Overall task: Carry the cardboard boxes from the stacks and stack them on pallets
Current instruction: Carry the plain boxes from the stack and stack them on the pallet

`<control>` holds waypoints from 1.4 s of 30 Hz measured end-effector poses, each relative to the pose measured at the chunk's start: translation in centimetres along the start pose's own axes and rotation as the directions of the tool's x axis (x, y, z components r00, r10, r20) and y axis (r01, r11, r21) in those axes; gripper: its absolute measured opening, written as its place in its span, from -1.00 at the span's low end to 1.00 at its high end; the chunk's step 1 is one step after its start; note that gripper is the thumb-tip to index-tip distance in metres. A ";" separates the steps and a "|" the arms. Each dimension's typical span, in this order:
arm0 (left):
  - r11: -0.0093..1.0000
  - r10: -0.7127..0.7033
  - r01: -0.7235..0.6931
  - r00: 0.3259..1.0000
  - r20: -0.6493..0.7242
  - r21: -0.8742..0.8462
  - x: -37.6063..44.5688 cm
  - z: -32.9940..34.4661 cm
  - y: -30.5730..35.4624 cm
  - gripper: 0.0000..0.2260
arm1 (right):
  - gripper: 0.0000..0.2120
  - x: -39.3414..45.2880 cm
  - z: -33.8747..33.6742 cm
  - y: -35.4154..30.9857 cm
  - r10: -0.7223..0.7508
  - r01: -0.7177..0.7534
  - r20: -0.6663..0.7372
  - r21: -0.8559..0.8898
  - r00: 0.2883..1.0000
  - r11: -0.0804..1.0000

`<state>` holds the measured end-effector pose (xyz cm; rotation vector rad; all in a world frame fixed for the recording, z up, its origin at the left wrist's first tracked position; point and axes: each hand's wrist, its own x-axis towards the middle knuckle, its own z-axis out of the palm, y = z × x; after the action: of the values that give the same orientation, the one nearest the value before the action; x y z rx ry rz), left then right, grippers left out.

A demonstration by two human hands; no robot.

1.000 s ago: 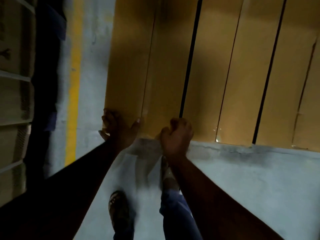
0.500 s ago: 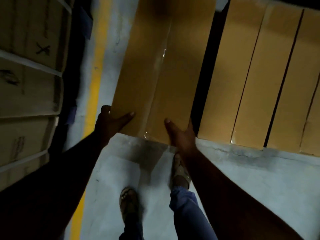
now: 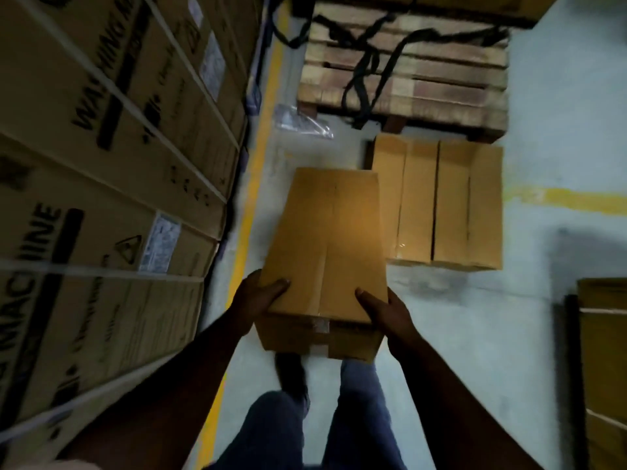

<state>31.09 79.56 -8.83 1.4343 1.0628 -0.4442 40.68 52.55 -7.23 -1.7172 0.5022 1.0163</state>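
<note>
box [image 3: 327, 252] held off the floor in front of the body, long side pointing away. left hand [image 3: 259, 298] and right hand [image 3: 385, 308] clamp its near corners, thumbs on top, fingers curled beneath. looks stiff, taped, moderately heavy; best held low at both sides. pallet [image 3: 407, 76] ahead.

A: Held box [image 3: 327, 239]: plain tan-brown cardboard, clear glossy tape seen along the seam. Same tan noted on the row of boxes [image 3: 437, 201] on the floor.

B: Big cartons [image 3: 112, 171] on the left?

A: Duller brown, printed with black lettering, crossed by white straps, white labels stuck on.

B: Floor [image 3: 556, 137]?

A: Pale grey, marked with a yellow line [image 3: 252, 198]. Pallet [image 3: 424, 83]: weathered brown and beige planks, draped with a black strap [image 3: 368, 62]. Trousers [image 3: 359, 418] are blue.
</note>
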 end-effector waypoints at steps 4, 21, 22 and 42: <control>1.000 0.019 -0.019 1.000 0.022 0.004 -9.4 1.5 -0.8 -0.25 | -0.35 -11.1 -3.3 3.2 -0.075 0.075 -0.100 -0.006 0.992 0.997; 0.941 0.337 -0.336 0.924 0.180 -0.035 -41.4 25.0 -25.8 -0.03 | -0.53 -39.0 -26.7 35.1 -0.389 0.380 -0.210 -0.085 0.897 0.921; 0.939 0.341 -0.343 0.919 0.198 -0.026 -43.6 26.4 -27.3 -0.02 | -0.51 -41.1 -28.1 37.3 -0.392 0.384 -0.221 -0.083 0.893 0.920; 0.908 0.395 -0.417 0.884 0.249 0.041 -67.2 46.9 -50.5 -0.37 | -0.36 -64.2 -44.8 71.3 -0.306 0.357 -0.378 0.070 0.874 0.932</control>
<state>-28.36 5.41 6.54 1.5948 0.5333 -0.3504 -29.92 -24.33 10.36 -1.7949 0.4737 0.4073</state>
